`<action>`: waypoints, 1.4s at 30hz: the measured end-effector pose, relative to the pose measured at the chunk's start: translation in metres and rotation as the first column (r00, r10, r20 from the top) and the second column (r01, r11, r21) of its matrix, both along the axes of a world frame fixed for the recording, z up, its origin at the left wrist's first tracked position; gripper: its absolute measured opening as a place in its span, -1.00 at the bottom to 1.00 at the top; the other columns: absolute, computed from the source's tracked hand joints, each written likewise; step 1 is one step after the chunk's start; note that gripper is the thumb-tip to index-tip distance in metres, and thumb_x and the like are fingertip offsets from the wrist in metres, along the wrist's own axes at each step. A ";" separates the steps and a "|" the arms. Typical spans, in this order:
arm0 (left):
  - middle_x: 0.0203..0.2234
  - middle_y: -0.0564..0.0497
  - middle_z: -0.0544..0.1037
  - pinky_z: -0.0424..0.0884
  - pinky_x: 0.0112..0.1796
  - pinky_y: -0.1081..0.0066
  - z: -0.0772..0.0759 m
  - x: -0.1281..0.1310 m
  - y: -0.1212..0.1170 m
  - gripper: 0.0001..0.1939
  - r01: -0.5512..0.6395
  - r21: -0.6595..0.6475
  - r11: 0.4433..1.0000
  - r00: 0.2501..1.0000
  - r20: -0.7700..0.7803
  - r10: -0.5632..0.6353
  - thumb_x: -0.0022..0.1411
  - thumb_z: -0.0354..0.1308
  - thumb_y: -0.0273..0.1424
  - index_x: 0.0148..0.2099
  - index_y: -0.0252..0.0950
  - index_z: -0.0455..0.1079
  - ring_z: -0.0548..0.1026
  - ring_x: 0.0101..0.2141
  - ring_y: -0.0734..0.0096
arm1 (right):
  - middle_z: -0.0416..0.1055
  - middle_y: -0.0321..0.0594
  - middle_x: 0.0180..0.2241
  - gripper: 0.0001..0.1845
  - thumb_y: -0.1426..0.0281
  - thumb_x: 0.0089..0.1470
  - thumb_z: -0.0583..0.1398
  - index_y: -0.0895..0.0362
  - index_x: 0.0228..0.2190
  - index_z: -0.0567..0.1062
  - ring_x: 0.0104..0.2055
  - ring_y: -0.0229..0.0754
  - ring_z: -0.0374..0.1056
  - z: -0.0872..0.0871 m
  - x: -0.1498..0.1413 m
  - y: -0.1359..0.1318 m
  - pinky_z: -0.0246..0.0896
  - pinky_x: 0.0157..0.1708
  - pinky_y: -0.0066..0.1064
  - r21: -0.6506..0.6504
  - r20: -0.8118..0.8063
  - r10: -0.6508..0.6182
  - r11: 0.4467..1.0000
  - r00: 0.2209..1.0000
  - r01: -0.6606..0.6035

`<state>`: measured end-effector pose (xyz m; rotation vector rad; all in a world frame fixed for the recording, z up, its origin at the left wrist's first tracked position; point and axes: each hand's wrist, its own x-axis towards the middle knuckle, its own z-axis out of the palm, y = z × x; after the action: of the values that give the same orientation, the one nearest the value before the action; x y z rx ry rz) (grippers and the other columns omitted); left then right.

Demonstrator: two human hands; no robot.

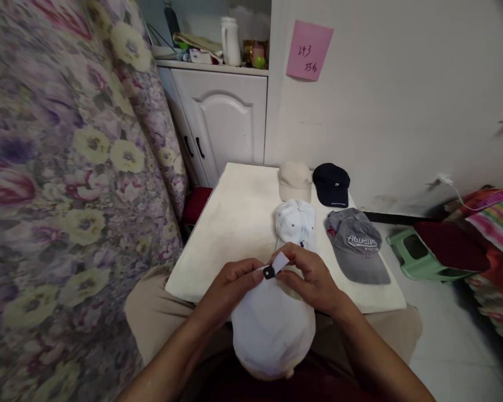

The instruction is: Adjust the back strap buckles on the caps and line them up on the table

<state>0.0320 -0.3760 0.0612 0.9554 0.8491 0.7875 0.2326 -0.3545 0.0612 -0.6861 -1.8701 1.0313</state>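
Observation:
A white baseball cap [272, 329] rests crown toward me above my lap. At its far edge a white strap [281, 262] passes by a small black buckle [269, 272]. My left hand [237, 281] is closed, pinching the cap's edge just left of the buckle. My right hand [312, 276] pinches the strap on the buckle's right side, its loose end sticking up. Right beyond my hands lies a pale blue cap [295, 220], its lower part hidden by my right hand.
On the cream-topped table [218, 223] lie a beige cap [295, 181], a navy cap [332, 184] and a grey cap [356, 240] with lettering. A floral curtain [88, 195] hangs at left. A white cabinet [230, 117] stands behind; a green stool [414, 254] is at right.

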 end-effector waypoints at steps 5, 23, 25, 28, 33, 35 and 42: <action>-0.50 0.04 0.47 0.19 -0.49 0.53 0.000 0.002 0.000 -0.74 0.024 0.059 0.998 0.999 -0.036 -0.022 0.16 0.24 -0.21 -0.28 -0.34 0.47 0.35 -0.51 0.51 | 0.40 -0.19 -0.28 -0.83 0.36 0.15 0.22 0.08 -0.18 0.47 -0.24 -0.17 0.35 -0.005 -0.001 0.001 0.31 -0.24 -0.32 0.069 -0.030 0.011 0.998 0.999 -0.009; -0.57 0.10 0.41 0.15 -0.54 0.56 -0.004 0.003 -0.005 -0.82 -0.045 -0.027 0.999 0.998 0.043 0.046 0.01 0.30 -0.37 -0.36 -0.33 0.38 0.32 -0.59 0.56 | 0.37 -0.21 -0.28 -0.73 0.33 0.06 0.31 0.06 -0.16 0.50 -0.27 -0.19 0.31 -0.011 -0.004 -0.004 0.26 -0.25 -0.32 0.021 -0.023 0.013 1.000 1.000 -0.013; -0.56 0.10 0.41 0.14 -0.54 0.56 -0.005 0.003 -0.005 -0.81 -0.047 -0.033 0.998 0.997 0.060 0.049 0.00 0.30 -0.37 -0.37 -0.33 0.37 0.31 -0.59 0.57 | 0.39 -0.23 -0.29 -0.73 0.33 0.05 0.32 0.06 -0.17 0.51 -0.28 -0.21 0.31 -0.012 -0.003 -0.004 0.25 -0.26 -0.35 -0.074 -0.030 0.034 0.997 0.999 -0.036; -0.55 0.10 0.39 0.14 -0.53 0.57 -0.004 0.004 -0.006 -0.81 -0.034 -0.035 0.999 0.998 0.057 0.036 0.01 0.31 -0.36 -0.37 -0.34 0.39 0.29 -0.58 0.59 | 0.43 -0.24 -0.29 -0.75 0.36 0.03 0.32 0.08 -0.19 0.52 -0.27 -0.22 0.34 -0.014 -0.001 -0.006 0.26 -0.25 -0.38 -0.250 -0.123 0.079 0.962 0.989 -0.108; -0.57 0.11 0.38 0.12 -0.55 0.57 -0.001 0.006 -0.007 -0.77 -0.027 -0.041 0.999 0.999 0.039 0.028 0.03 0.32 -0.31 -0.40 -0.34 0.39 0.27 -0.59 0.61 | 0.45 -0.27 -0.35 -0.74 0.36 -0.02 0.36 0.13 -0.25 0.51 -0.36 -0.31 0.35 -0.017 -0.001 -0.007 0.25 -0.38 -0.50 -0.487 -0.309 0.104 0.837 0.945 -0.251; -0.58 0.11 0.38 0.11 -0.55 0.57 0.000 0.006 -0.007 -0.77 -0.019 -0.032 0.999 0.999 0.032 0.020 0.03 0.33 -0.30 -0.40 -0.34 0.39 0.26 -0.60 0.61 | 0.43 -0.32 -0.43 -0.75 0.36 -0.02 0.36 0.14 -0.26 0.50 -0.47 -0.37 0.30 -0.017 -0.001 -0.006 0.19 -0.48 -0.55 -0.557 -0.345 0.111 0.775 0.932 -0.299; -0.58 0.11 0.36 0.10 -0.56 0.56 0.000 0.003 -0.007 -0.78 0.017 0.046 0.999 0.999 -0.039 -0.015 0.09 0.28 -0.29 -0.39 -0.35 0.39 0.23 -0.60 0.60 | 0.38 -0.38 -0.53 -0.78 0.39 -0.04 0.37 0.18 -0.36 0.47 -0.55 -0.41 0.22 -0.012 -0.001 -0.003 0.08 -0.56 -0.59 -0.611 -0.328 0.110 0.733 0.938 -0.299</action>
<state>0.0352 -0.3828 0.0610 1.0200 0.8594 0.7799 0.2319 -0.3570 0.0495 -0.6835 -1.3382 1.8782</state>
